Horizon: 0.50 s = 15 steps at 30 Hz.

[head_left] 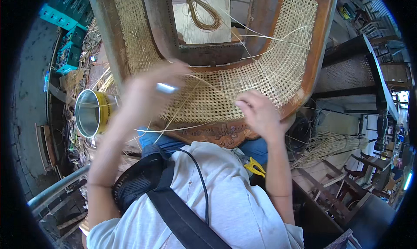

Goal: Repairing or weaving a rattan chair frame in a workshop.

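A wooden chair frame (319,40) lies tipped toward me, its seat partly filled with woven cane webbing (260,75). My left hand (145,94), blurred by motion, is raised over the webbing's left part and grips a small shiny metal tool (167,88). Thin loose cane strands (173,129) run from under it across the carved front rail (217,134). My right hand (260,114) rests on the near right edge of the webbing, its fingers curled and pinching a cane strand there.
A metal can with a yellow label (89,113) stands at my left. A coil of cane (202,12) lies beyond the chair. A yellow-handled tool (254,166) sits on my lap. A bundle of cane (325,147) and other chairs (352,75) are at the right.
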{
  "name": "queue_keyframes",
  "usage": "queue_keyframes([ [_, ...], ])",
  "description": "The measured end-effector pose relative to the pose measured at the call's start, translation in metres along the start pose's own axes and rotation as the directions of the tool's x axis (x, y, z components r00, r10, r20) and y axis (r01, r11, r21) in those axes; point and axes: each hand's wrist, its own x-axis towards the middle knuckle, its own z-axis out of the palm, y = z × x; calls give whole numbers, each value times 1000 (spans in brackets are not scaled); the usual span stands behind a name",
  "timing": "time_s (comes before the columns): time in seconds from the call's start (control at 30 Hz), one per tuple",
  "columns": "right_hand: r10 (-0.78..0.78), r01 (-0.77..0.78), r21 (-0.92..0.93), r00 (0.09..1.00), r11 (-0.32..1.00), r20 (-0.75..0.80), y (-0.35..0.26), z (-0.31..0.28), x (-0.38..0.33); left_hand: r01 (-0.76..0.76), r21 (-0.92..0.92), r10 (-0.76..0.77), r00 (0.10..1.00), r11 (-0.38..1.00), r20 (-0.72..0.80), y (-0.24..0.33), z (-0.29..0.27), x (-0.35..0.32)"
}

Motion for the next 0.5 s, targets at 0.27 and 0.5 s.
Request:
queue_keyframes([
  [0.27,89,-91,-7,988,996,-128,29,-10,-5,-107,-38,113,971,994,212,-30,95,46],
  [0.5,308,-264,376,949,888,-62,33,-3,-8,-129,-142,159,962,981,221,-29,119,57],
])
